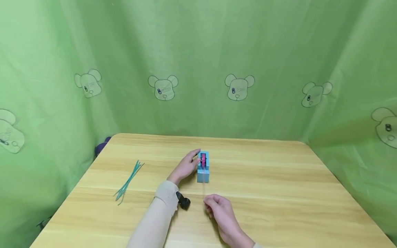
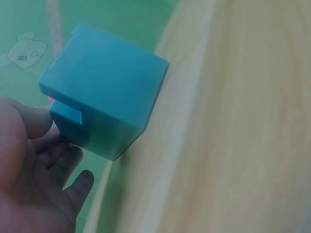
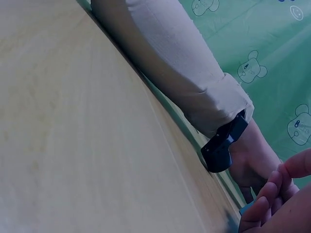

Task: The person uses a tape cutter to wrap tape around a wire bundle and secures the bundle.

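Tape (image 1: 203, 188) stretches straight from the blue dispenser (image 1: 203, 177), along that block's long axis, to the right hand (image 1: 221, 210), which pinches its end; the left hand (image 1: 185, 167), nearer, grips the block's left side on the wood-grained tabletop (image 1: 279, 189). Teal strips (image 1: 128, 181) lie farther left; green curtain (image 1: 201, 41) surrounds.

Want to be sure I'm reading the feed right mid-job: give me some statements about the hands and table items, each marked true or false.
1. The green strips lie left of the blue dispenser in the head view. True.
2. The left hand rests away from the dispenser. False: it touches it.
3. The right hand is nearer the head camera than the dispenser. True.
4. The right hand holds the green strips. False: it pinches tape drawn from the dispenser.
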`<state>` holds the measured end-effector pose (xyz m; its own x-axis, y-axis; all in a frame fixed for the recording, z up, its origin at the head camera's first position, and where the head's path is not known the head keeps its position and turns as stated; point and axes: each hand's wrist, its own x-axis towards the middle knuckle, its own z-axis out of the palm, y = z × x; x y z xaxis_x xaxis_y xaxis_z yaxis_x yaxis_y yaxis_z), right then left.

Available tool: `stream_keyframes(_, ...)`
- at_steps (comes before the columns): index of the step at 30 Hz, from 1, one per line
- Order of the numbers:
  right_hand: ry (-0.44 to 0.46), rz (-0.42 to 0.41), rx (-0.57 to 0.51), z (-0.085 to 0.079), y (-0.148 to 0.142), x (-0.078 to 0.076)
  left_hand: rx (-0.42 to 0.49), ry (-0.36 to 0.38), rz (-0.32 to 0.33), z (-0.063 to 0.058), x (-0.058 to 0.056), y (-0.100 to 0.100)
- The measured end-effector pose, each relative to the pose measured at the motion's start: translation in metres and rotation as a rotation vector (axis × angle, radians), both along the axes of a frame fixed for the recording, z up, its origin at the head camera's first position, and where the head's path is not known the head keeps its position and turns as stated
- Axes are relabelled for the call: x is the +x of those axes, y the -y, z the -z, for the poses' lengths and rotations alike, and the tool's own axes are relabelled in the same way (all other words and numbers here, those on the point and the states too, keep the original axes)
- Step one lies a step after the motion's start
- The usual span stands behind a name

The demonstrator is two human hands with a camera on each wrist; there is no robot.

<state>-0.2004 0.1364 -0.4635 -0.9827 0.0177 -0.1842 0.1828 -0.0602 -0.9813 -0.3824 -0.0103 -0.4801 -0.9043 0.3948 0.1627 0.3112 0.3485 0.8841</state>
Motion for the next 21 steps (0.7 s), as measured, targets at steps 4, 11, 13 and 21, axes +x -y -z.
stream_keyframes(4, -0.013, -0.005, 0.009, 0.000, 0.001, -0.002, -0.004, -0.031, -0.043, -0.005, 0.002, 0.003)
stream_keyframes(11, -0.017, -0.023, 0.038, -0.001, 0.001, -0.002, 0.007, -0.083, -0.112, -0.011, 0.005, 0.002)
stream_keyframes(13, -0.018, -0.035, 0.056, -0.001, 0.000, -0.001, 0.002, -0.086, -0.115, -0.012, 0.007, 0.002)
stream_keyframes(21, -0.019, -0.058, 0.060, 0.004, -0.001, 0.003, 0.001, -0.083, -0.140, -0.016, 0.018, 0.009)
